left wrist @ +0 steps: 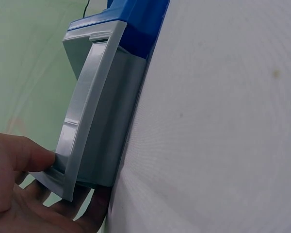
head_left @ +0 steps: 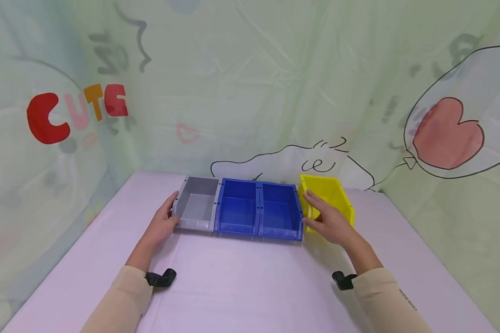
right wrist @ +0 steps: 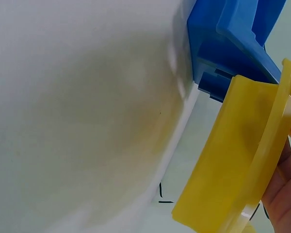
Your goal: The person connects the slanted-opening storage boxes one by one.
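Three open-front plastic bins stand side by side in a row: a grey bin (head_left: 197, 206) at the left, then two blue bins, the middle one (head_left: 238, 210) and the right one (head_left: 279, 212). My left hand (head_left: 162, 225) grips the grey bin's left front corner, thumb at the lip and fingers along the outer side and below. At the row's right end, my right hand (head_left: 332, 224) holds a yellow bin (head_left: 335, 194) by its left wall. In the right wrist view this bin is tilted and raised above the table, its edge close against the blue bin's side.
The row stands on a table with a pale cloth (head_left: 250, 286). Behind it hangs a light green curtain (head_left: 241, 92) with printed drawings, and similar curtain panels enclose both sides. Each wrist wears a black camera mount.
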{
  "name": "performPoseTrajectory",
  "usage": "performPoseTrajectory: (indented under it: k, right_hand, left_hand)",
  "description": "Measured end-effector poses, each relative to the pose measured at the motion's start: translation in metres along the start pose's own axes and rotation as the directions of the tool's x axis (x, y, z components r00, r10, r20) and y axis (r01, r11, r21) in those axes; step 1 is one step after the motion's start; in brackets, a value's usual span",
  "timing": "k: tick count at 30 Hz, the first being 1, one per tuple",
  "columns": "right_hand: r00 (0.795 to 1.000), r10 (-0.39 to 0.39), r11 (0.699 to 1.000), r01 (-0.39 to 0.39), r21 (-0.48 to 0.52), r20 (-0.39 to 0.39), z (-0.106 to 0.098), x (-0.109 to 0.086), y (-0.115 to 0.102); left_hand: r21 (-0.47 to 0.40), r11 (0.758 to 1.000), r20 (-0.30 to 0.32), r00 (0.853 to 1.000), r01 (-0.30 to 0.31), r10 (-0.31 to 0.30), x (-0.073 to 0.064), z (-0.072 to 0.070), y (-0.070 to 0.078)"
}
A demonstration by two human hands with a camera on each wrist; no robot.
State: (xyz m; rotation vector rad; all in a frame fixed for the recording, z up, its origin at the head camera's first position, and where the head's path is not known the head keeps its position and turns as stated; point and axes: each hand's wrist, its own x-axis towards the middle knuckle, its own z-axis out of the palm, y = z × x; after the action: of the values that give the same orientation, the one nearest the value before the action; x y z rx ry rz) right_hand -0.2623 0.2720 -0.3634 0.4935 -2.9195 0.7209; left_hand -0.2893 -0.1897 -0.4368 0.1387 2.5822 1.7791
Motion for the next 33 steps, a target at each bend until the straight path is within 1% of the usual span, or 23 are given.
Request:
performPoseTrajectory:
  k: [5,12,17,22,28,33]
  right_hand:
    - [1.000,0.014,1.000,-0.014,0.000,0.003,0.002,-0.002,-0.001]
    - [1.000,0.009,1.000,-0.009,-0.019,0.002,0.003,-0.002,-0.003]
    - [1.000,0.024,0.999,-0.024,-0.030,0.003,0.004,-0.002,-0.002]
    - [1.000,0.010,1.000,-0.010,-0.028,0.007,0.013,-0.003,0.004]
    - [0.999,0.029,0.999,-0.029,-0.020,0.013,0.020,-0.008,0.009]
    - [1.000,0.002,0.999,-0.001,-0.032,0.014,0.019,-0.006,0.005]
  left_hand:
    - [0.001,1.000,0.003,1.000,-0.005,0.005,0.000,0.000,0.000]
    - [0.001,1.000,0.004,1.000,-0.013,0.013,-0.001,-0.001,-0.001]
    - [-0.009,1.000,0.008,1.000,-0.017,0.017,-0.001,0.000,-0.001]
    - [0.001,1.000,0.008,1.000,-0.010,0.010,-0.001,0.001,-0.001]
    - [0.017,1.000,0.015,1.000,-0.010,0.009,0.001,0.002,0.001]
    - [0.009,1.000,0.009,1.000,-0.011,0.011,0.000,0.000,0.001]
